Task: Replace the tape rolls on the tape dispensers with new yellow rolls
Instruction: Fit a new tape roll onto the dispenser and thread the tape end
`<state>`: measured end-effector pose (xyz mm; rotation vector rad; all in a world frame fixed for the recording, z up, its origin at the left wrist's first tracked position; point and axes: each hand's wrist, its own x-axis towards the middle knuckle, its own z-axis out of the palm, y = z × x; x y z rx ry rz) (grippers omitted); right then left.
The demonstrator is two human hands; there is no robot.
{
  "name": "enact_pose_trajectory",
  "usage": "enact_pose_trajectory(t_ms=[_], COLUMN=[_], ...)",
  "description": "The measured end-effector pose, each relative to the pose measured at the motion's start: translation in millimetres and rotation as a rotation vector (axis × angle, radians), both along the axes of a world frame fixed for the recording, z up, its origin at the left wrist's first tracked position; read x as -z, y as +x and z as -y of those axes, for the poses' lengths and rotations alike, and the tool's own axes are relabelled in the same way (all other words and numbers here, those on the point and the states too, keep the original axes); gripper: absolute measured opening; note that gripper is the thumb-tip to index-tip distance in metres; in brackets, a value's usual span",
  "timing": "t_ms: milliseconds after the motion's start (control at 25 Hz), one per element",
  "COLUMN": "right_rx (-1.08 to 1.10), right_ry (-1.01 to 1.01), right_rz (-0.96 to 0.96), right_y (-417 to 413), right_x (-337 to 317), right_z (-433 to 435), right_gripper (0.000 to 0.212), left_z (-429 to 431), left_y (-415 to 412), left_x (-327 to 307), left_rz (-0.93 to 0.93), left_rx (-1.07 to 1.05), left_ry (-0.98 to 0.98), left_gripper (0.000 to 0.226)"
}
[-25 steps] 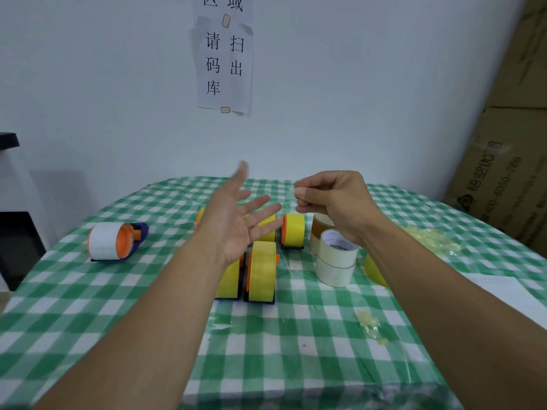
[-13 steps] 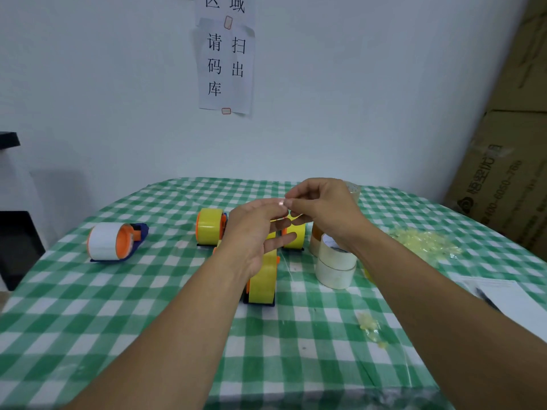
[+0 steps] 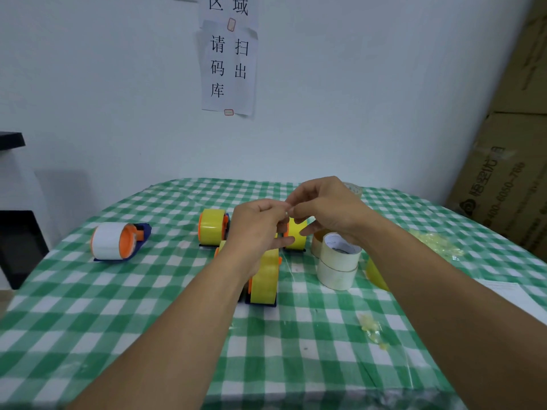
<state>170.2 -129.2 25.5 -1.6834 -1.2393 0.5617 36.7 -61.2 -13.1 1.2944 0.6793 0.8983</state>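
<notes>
Left hand [image 3: 257,229] and right hand [image 3: 328,211] meet at frame centre, fingertips pinching something too small to tell, above a yellow-roll dispenser [image 3: 265,279]; checked tablecloth [image 3: 118,321] reaches the lower edge

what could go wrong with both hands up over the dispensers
The left hand and right hand seem to pinch a thin strand trailing down; it could stick to the cloth or a dispenser. The right wrist sits close by the white rolls and might topple them.

Paper sign [image 3: 228,66] reads 区域, 请码库, 扫出; cardboard box [image 3: 503,184] shows 400-6050-766.
</notes>
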Motion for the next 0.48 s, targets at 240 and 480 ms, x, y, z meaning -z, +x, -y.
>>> enact_pose_trajectory(t_ms=[240, 480], right_rx=[0.014, -0.024], right_ry=[0.178, 0.21], right_rz=[0.106, 0.035], right_y=[-2.9, -1.5], right_x=[14.3, 12.1], right_z=[-0.6, 4.8], right_gripper=[0.011, 0.01], left_z=[-6.9, -8.4], left_y=[-2.8, -8.7], left_x=[-6.2, -7.4], left_rz=[0.036, 0.158], left_rx=[0.051, 0.104], left_ry=[-0.202, -0.329], left_gripper=[0.011, 0.013])
